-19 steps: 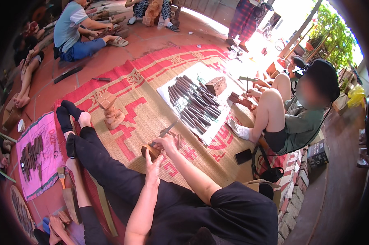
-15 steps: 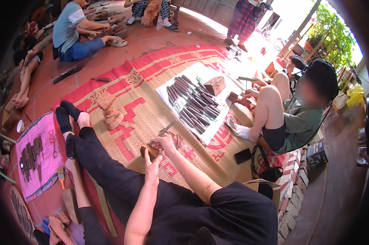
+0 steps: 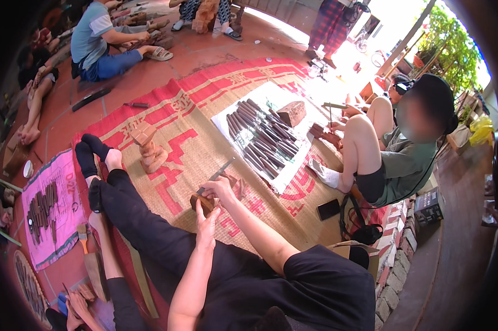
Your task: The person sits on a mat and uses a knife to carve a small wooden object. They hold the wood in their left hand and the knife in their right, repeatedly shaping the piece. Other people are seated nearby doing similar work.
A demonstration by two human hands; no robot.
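Note:
My left hand (image 3: 206, 222) is closed around a small brown wood block (image 3: 203, 203), holding it above the woven mat beside my legs. My right hand (image 3: 220, 190) grips a thin, flat, grey file-like tool (image 3: 224, 167) at the block's upper side. The tool's free end points up and away to the right. My fingers hide where tool and wood meet. Partly behind my right hand lies a brown piece (image 3: 238, 187), too unclear to name. Farther left on the mat stands a carved wooden figure (image 3: 151, 151) with a blocky top.
On a white sheet (image 3: 221, 122) lie several dark-handled tools (image 3: 265, 138) and a wood block (image 3: 292, 113). A person (image 3: 409, 154) sits at the right, near a phone (image 3: 329, 210). More tools cover a pink cloth (image 3: 67, 220) at the left; another person's hands (image 3: 76, 303) work below it.
My right hand and the tool have shifted slightly to the left against the block. My left hand keeps its hold, almost unmoved.

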